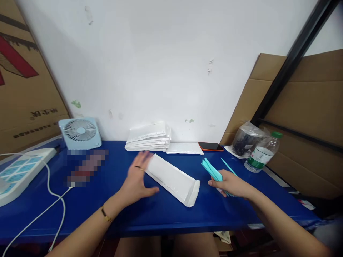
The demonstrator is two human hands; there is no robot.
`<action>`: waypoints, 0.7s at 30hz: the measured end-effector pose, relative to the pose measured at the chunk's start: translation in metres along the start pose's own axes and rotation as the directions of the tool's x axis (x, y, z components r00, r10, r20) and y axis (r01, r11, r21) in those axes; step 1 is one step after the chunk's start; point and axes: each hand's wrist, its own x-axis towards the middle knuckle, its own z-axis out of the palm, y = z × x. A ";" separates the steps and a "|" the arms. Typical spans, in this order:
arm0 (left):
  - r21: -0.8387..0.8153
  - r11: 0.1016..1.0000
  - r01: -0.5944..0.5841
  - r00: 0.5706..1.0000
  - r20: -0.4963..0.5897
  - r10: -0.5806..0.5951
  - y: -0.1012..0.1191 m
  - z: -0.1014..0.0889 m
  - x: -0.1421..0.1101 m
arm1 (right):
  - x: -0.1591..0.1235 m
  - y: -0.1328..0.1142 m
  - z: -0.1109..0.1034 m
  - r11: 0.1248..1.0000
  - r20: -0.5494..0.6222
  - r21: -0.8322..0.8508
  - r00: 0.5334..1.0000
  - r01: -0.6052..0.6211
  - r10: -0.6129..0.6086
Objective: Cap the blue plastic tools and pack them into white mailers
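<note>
My right hand (227, 184) is closed around a bundle of thin turquoise strips (211, 169), held just above the table at the right. One loose turquoise strip (227, 165) lies behind that hand. A long white padded mailer (171, 178) lies slanted on the table between my hands, its flap end toward the lower right. My left hand (138, 178) is beside the mailer's upper left end, fingers spread, slightly blurred and holding nothing. Whether its fingertips touch the mailer I cannot tell.
A stack of white mailers (148, 137) and a flat one (184, 148) lie by the wall, with an orange-edged phone (210, 146) alongside. A water bottle (261, 157) and a plastic-wrapped item (245, 139) stand right. Left are a fan (80, 132), power strip (24, 175) and white cables (49, 178).
</note>
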 end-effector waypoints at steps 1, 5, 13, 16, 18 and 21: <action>0.061 0.982 -0.176 0.956 0.247 0.156 0.005 0.000 0.010 | 0.000 -0.002 -0.001 0.989 -0.048 -0.147 0.999 -0.004 -0.003; 0.145 0.852 -0.503 0.671 0.687 0.279 0.025 0.021 0.062 | 0.001 -0.015 0.002 0.781 -0.154 -0.624 0.983 -0.016 -0.102; 0.137 0.842 -0.522 0.687 0.653 0.319 0.035 0.050 0.091 | -0.009 -0.016 0.000 0.508 -0.134 -0.858 0.989 -0.082 -0.066; 0.034 0.900 -0.434 0.746 0.573 0.339 0.036 0.044 0.087 | -0.007 -0.017 -0.003 0.435 -0.154 -0.893 0.986 -0.112 -0.063; -0.022 0.916 -0.401 0.764 0.543 0.348 0.038 0.040 0.086 | -0.004 -0.023 -0.002 0.405 -0.162 -0.906 0.984 -0.120 -0.070; -0.072 0.930 -0.361 0.784 0.516 0.345 0.044 0.040 0.084 | 0.004 -0.037 0.002 0.387 -0.164 -0.914 0.982 -0.118 -0.089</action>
